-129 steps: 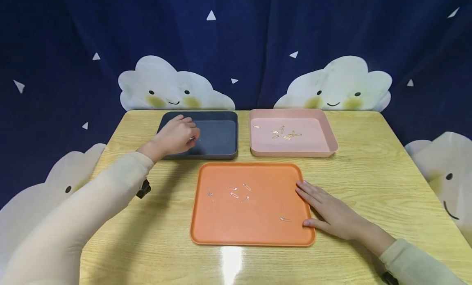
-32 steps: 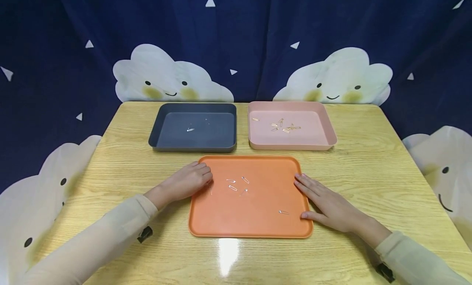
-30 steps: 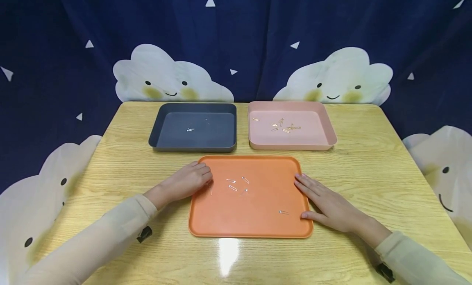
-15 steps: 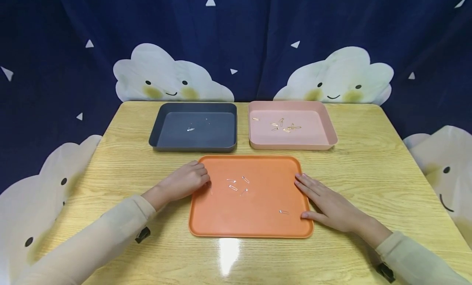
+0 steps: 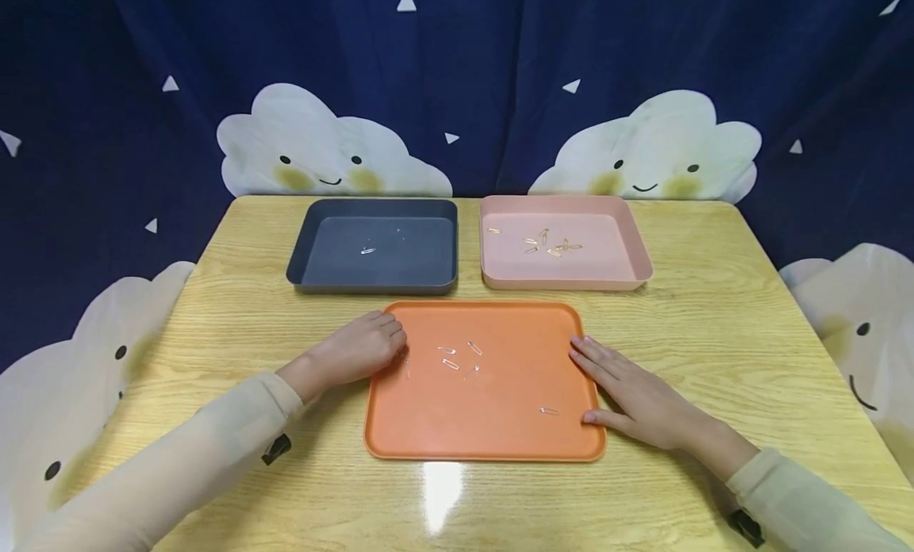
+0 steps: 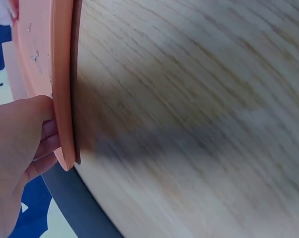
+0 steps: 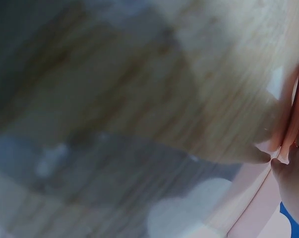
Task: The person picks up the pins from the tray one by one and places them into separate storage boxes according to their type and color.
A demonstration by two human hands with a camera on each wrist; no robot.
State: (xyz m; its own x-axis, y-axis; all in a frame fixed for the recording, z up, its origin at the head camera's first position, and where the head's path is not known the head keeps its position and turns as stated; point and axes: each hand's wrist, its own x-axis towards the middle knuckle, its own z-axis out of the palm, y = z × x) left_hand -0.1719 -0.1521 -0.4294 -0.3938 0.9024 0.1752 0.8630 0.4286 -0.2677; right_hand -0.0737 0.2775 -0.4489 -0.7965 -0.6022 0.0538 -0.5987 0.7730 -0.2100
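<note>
An orange tray lies near me with several silver safety pins on it, one near the middle and one at lower right. My left hand is at its upper left edge, fingers curled and thumb against them, pinching at a safety pin that sticks out partly from under the fingers; the fingertips' contact is largely hidden. In the left wrist view the thumb tip sits at the tray rim. My right hand rests with straight fingers on the tray's right rim and grips nothing.
Behind stand a dark blue-grey tray with a few silver safety pins and a pink tray with several gold safety pins. A patterned curtain hangs behind the wooden table.
My left hand has come from over the dark tray to the orange tray's left edge, where it has since shifted only slightly. The right hand has stayed on the rim.
</note>
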